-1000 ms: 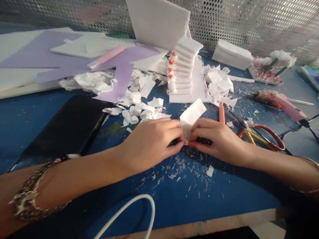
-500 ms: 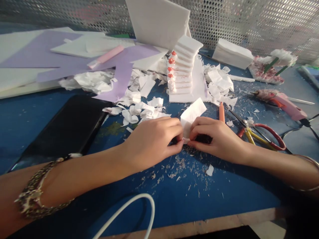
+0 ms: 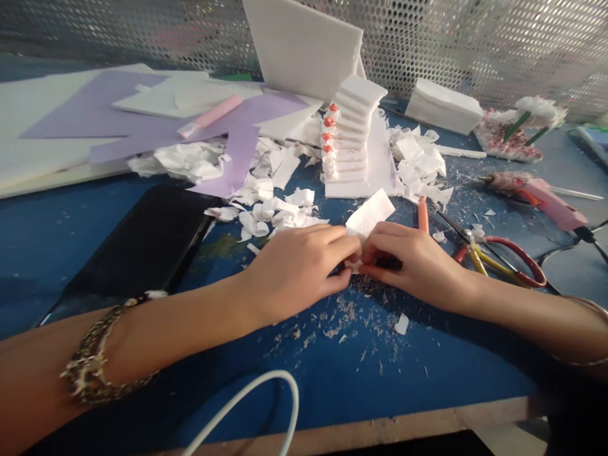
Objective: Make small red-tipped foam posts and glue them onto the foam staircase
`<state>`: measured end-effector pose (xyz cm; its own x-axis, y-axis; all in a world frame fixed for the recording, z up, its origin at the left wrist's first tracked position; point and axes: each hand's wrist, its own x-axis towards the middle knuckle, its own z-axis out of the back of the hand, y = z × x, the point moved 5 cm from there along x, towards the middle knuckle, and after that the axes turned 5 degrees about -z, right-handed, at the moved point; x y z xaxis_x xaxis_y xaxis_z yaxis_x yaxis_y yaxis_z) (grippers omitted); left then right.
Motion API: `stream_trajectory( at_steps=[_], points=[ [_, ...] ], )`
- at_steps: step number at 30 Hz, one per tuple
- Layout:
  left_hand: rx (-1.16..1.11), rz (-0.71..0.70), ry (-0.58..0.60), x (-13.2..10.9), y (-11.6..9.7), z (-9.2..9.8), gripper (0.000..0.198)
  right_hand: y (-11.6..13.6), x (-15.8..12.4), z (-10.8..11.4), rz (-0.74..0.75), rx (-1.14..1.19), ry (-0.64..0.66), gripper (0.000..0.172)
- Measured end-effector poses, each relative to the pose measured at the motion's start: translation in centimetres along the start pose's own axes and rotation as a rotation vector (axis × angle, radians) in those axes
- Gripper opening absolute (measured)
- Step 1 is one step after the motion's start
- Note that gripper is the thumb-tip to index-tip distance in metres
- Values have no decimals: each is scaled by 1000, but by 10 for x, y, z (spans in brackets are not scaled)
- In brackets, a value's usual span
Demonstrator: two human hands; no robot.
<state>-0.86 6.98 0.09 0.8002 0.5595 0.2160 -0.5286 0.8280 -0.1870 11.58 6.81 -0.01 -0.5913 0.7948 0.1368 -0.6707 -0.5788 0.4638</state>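
Observation:
My left hand and my right hand meet at the middle of the blue table, fingers pinched together on a small white paper strip. The strip sticks up and away between the fingertips. The pinched end of the strip is hidden by my fingers. A beaded bracelet sits on my left wrist. Just behind the hands stands a white foam staircase model with small red-and-white flowers along its left side.
A black tablet lies at the left. Red-handled scissors, an orange stick and a pink glue gun lie at the right. White paper scraps, purple sheets, foam boards, a white cable and a perforated metal wall surround the spot.
Both hands stay pinched on the strip and have shifted slightly right and up in the picture. The strip leans lower. The view has moved a little, so the table's things sit further right.

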Motion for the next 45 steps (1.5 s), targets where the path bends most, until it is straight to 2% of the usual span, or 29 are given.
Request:
stream_trajectory(
  at_steps=[3,7,12,21,27,33,38,42,45],
  points=[
    [6,-9,3,0,0,0,14,0,-1,1,45,13,23,8],
    [-25,-27,-11,-1,1,2,16,2,-4,3,105,-20,79,17],
    [-53,-46,6,-1,2,1,16,2,-4,5,100,-7,106,11],
    [176,-203,-85,-4,-9,6,18,0,-7,-1,157,-108,52,11],
    [101,-151,-46,-2,-4,2,17,0,-5,-1,155,-102,48,10],
    [-105,39,29,0,6,-3,12,1,-6,0,137,-97,58,11],
    [-138,133,58,0,8,-4,13,0,-4,3,101,-33,74,11],
    [-135,110,21,1,8,-3,11,-1,-2,2,101,12,77,12],
    [-105,-20,-21,0,3,-1,10,-1,-2,1,104,34,63,11]
  ],
)
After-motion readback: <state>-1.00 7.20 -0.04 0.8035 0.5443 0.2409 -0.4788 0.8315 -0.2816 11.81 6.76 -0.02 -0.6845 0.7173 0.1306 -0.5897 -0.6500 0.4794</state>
